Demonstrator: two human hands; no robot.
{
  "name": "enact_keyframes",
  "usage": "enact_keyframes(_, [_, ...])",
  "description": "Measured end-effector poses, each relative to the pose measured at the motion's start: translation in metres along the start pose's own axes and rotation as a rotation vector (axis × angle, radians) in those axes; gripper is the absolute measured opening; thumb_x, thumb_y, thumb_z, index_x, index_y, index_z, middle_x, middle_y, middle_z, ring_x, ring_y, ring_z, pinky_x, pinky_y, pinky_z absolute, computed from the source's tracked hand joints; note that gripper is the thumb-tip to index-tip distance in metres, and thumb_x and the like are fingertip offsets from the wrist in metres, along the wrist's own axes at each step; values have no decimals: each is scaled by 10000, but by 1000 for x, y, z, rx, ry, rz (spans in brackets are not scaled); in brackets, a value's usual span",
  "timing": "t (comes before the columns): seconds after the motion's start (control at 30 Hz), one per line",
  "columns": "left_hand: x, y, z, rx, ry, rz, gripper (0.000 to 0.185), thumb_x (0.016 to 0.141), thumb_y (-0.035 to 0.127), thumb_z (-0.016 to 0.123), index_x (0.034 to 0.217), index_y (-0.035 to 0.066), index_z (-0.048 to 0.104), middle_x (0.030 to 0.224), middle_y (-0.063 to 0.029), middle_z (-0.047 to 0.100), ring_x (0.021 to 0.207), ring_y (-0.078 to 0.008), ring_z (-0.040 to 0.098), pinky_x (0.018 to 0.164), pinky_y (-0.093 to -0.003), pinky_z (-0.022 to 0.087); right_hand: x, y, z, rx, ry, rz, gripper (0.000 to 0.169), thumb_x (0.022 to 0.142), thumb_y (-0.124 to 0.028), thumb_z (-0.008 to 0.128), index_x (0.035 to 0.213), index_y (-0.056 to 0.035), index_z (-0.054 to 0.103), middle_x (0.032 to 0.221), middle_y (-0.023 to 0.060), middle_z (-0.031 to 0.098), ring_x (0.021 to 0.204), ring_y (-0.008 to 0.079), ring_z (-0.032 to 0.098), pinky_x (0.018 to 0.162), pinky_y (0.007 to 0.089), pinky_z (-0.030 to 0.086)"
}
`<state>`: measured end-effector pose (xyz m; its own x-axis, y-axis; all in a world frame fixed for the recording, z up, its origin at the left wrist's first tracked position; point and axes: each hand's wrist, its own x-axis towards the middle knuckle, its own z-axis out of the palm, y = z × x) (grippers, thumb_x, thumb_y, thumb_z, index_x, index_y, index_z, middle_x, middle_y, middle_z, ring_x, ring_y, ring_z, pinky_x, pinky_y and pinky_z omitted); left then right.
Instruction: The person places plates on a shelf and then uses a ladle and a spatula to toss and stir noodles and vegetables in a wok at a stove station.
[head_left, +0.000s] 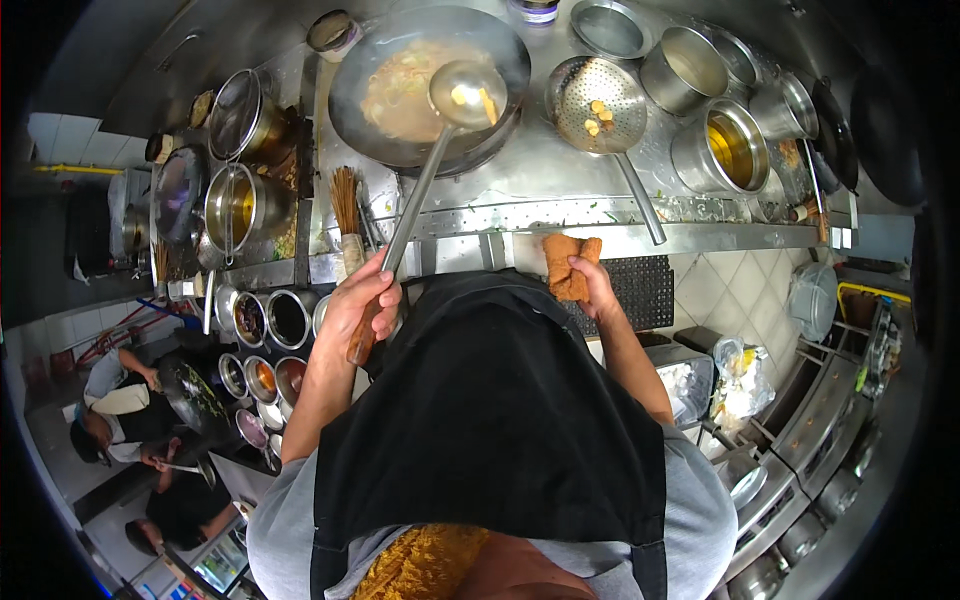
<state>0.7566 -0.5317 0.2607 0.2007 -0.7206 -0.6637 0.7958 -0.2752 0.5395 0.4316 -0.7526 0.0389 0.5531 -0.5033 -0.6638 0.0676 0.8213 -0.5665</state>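
Observation:
My left hand (365, 304) grips the wooden-ended handle of a long steel ladle (409, 210). Over the wok (504, 79), the ladle's bowl holds a few pale yellow pieces. Steaming brownish broth (401, 90) with pale strips lies in that wok. A folded orange cloth (562, 266) is held in my right hand (596, 286), in front of the counter edge. Beyond that hand, a perforated steel strainer (592, 90) rests on the counter, its handle sticking out past the edge. Several yellow pieces (602, 112) lie in it.
Right of the strainer stand steel pots, one holding yellow oil (727, 146). A bamboo wok brush (346, 199) stands left of the ladle. More pots and ingredient bowls (289, 319) fill the left side. Two people (120, 405) work at lower left, one with a wok (193, 394).

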Motion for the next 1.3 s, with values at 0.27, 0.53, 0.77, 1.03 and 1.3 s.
enact_keyframes(0.27, [81, -14, 84, 703, -69, 95, 664, 993, 101, 585, 1596, 122, 309, 754, -17, 554, 495, -110, 516, 424, -262, 417, -7, 1, -16, 103, -11, 32, 519, 914, -245, 671, 1339, 1, 505, 1159, 139, 648, 1044, 286, 668, 903, 446, 559])
enact_keyframes(0.53, [145, -46, 97, 1282, 90, 544, 669, 959, 200, 658, 1563, 150, 375, 876, -130, 682, 748, -204, 663, 777, -376, 546, -18, -21, -26, 50, -52, 69, 522, 944, -352, 628, 1330, -10, 550, 1145, 136, 689, 1023, 263, 680, 868, 391, 550])
enact_keyframes(0.77, [154, 73, 5, 989, 336, 501, 646, 958, 119, 646, 1550, 65, 394, 854, -31, 645, 522, -82, 525, 435, -270, 438, -6, -24, -41, 111, -23, 79, 521, 899, -328, 693, 1318, -53, 550, 1169, 100, 668, 1057, 256, 657, 919, 417, 524])
enact_keyframes(1.03, [193, 162, -78, 959, 231, 425, 710, 954, 73, 619, 1567, -43, 280, 700, 0, 546, 457, -92, 495, 457, -261, 419, -5, -5, -7, 75, 71, 55, 497, 932, -402, 621, 1262, -30, 604, 1066, 125, 720, 949, 255, 695, 825, 389, 556])
enact_keyframes(1.3, [189, 165, -64, 759, 90, 243, 739, 964, 112, 624, 1594, 20, 249, 704, 4, 554, 471, -107, 507, 445, -272, 419, 0, -4, 24, 100, 40, 22, 541, 902, -332, 688, 1319, -21, 540, 1148, 123, 674, 1029, 273, 676, 900, 418, 543])
